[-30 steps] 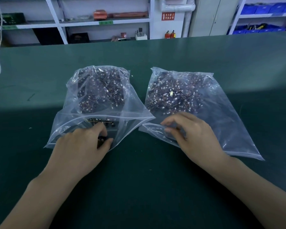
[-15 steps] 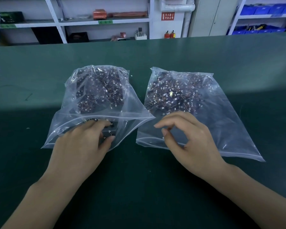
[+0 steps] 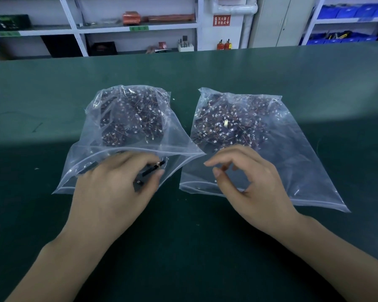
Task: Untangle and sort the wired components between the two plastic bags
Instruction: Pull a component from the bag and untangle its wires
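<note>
picking one wired component (image 3: 151, 171) out at the left bag (image 3: 127, 136) mouth.
left hand (image 3: 114, 188) is pinching it; right hand (image 3: 247, 182) is hovering loosely curled, holding nothing, likely needing to open the right bag (image 3: 282, 149) next.

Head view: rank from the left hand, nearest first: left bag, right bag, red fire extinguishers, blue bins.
1. left bag, under the left hand
2. right bag, to its right
3. red fire extinguishers, beyond the table
4. blue bins, far right shelf
</note>
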